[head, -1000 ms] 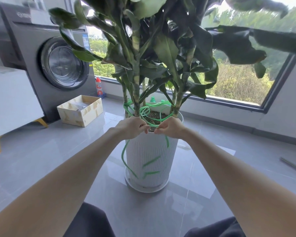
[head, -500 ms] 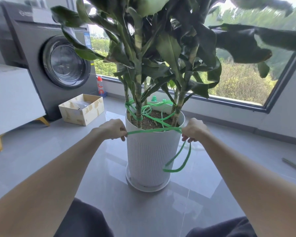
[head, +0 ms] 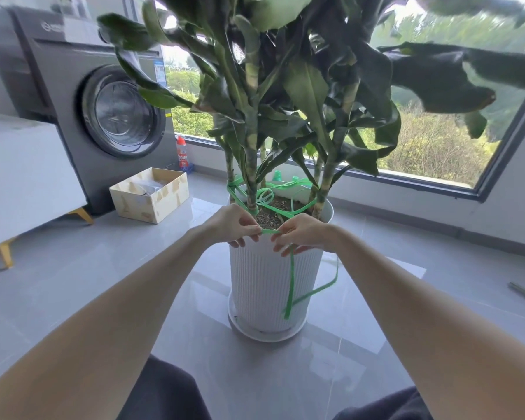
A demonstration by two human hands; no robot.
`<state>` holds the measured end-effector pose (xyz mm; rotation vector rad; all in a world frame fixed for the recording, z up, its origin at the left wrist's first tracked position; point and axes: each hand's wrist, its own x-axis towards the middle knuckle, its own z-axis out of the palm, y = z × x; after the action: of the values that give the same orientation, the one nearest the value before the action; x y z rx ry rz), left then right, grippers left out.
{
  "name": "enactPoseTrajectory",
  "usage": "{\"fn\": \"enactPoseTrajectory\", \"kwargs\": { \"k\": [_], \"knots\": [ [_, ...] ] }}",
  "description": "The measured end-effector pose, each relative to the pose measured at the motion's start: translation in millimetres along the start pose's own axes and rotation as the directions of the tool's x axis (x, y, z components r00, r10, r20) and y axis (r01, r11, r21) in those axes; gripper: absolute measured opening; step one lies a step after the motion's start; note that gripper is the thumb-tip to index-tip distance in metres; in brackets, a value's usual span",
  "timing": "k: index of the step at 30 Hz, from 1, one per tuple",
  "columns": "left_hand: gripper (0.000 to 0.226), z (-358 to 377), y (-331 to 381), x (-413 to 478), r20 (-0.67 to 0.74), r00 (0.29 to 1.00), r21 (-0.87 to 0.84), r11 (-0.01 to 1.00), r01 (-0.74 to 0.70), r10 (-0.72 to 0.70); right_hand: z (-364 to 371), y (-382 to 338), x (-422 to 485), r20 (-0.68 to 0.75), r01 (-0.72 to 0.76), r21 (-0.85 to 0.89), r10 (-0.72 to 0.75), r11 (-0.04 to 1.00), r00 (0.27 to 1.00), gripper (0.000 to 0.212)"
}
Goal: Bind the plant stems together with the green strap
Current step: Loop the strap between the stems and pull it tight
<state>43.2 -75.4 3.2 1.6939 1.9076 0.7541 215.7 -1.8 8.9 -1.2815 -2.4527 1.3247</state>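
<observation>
Hands meet at the near rim of the white pot. Left hand and right hand each pinch the green strap between thumb and forefinger, other fingers loosely spread. The strap loops round the plant stems and its tail hangs down the pot's front. Grey floor surrounds the pot, with a cardboard box well apart to the left.

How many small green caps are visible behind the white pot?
2. The left cap and right cap stand side by side beyond the white pot; the pot may hide others.
</observation>
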Motion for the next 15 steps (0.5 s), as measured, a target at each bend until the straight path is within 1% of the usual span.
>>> {"fn": "enactPoseTrajectory", "kwargs": {
  "k": [2,5,8,10,12,14,15],
  "knots": [
    [0.015,-2,-3,0,-0.022,1.0,0.013,1.0,0.005,-0.005,-1,3,2,-0.054,-0.016,0.041,0.018,0.999,0.998,0.023],
    [0.017,-7,-13,-1,-0.068,0.997,0.085,0.996,0.032,-0.027,-5,10,4,-0.179,-0.069,0.031,0.073,0.997,0.981,0.022],
    [0.015,-13,-23,-3,-0.117,0.99,0.084,0.993,0.088,-0.077,-12,15,9,-0.327,-0.121,0.072,0.138,0.99,0.935,0.021],
    [0.014,-17,-28,-3,-0.161,0.98,0.075,0.988,0.134,-0.121,-16,18,11,-0.382,-0.148,0.082,0.168,0.986,0.909,0.02],
    [0.014,-19,-32,-3,-0.222,0.963,0.062,0.984,0.168,-0.15,-16,19,13,-0.406,-0.165,0.038,0.166,0.986,0.899,0.021],
    [0.015,-18,-32,-4,-0.246,0.956,0.019,0.986,0.168,-0.158,-15,18,16,-0.399,-0.156,-0.078,0.113,0.985,0.91,0.021],
    [0.014,-17,-30,-4,-0.237,0.96,-0.005,0.988,0.154,-0.151,-14,16,17,-0.374,-0.133,-0.138,0.073,0.981,0.925,0.019]
  ]
}}
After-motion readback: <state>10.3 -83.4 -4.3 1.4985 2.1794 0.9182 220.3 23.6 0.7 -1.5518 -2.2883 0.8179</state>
